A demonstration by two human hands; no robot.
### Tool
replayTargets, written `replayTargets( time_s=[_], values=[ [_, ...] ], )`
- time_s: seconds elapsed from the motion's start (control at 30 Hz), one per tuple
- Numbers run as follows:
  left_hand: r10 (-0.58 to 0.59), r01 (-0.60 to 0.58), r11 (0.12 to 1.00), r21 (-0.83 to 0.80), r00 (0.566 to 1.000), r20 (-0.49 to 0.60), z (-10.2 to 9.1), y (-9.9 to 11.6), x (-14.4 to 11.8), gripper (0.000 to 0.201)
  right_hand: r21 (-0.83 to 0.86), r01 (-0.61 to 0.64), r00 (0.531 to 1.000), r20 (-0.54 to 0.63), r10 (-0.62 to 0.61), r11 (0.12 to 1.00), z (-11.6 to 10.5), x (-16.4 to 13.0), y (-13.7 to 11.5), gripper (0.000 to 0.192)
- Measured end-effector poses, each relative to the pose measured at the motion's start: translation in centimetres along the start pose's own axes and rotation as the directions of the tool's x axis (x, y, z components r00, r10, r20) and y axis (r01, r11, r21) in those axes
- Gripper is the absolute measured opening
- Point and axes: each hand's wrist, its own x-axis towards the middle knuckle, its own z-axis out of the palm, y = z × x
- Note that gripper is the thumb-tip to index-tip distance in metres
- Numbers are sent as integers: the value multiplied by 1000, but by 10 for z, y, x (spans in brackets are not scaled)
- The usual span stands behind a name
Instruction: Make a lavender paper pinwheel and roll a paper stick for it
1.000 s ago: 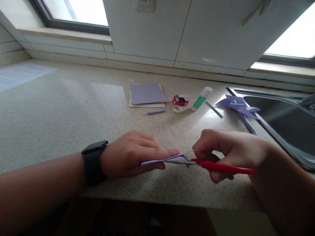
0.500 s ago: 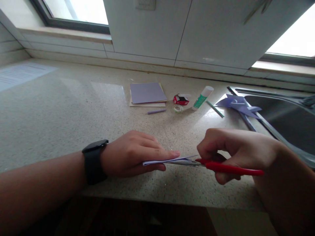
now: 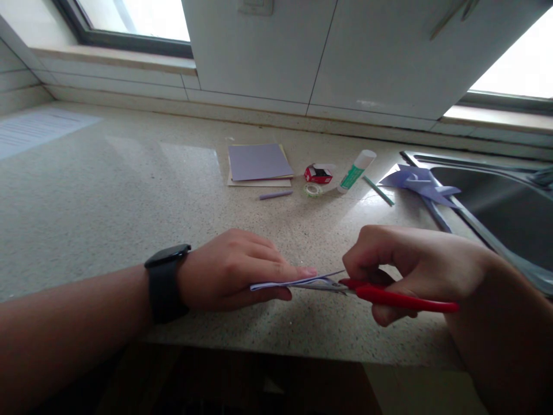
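Well, the speckled countertop [image 3: 129,219] ran beside a steel sink [image 3: 510,202]. Near its front edge, the right hand [image 3: 410,259] had its fingers curled around red-handled scissors [image 3: 401,297], while the left hand [image 3: 235,268] pinched a folded lilac paper [image 3: 270,285] between thumb and fingers, the blades lying against it. Farther back sat a glue stick [image 3: 356,172] and a smaller tape roll [image 3: 313,189].

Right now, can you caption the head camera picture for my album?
Left hand pinches folded purple paper; right hand holds red-handled scissors.
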Motion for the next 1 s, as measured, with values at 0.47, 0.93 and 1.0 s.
replayTargets(
  time_s=[0.47,0.93,1.0],
  values=[
    [-5,5,1000,25,1000,10,1,-1,-2,38,-107,23,1000,-17,-25,994,3,1,-4,44],
    [1,-2,1000,31,1000,24,1,-1,-2,36,-137,54,997,-41,-60,989,4,1,-2,44],
    [3,-4,1000,25,1000,22,1,0,-1,36,-137,65,997,-30,-70,988,4,2,-2,44]
  ],
)
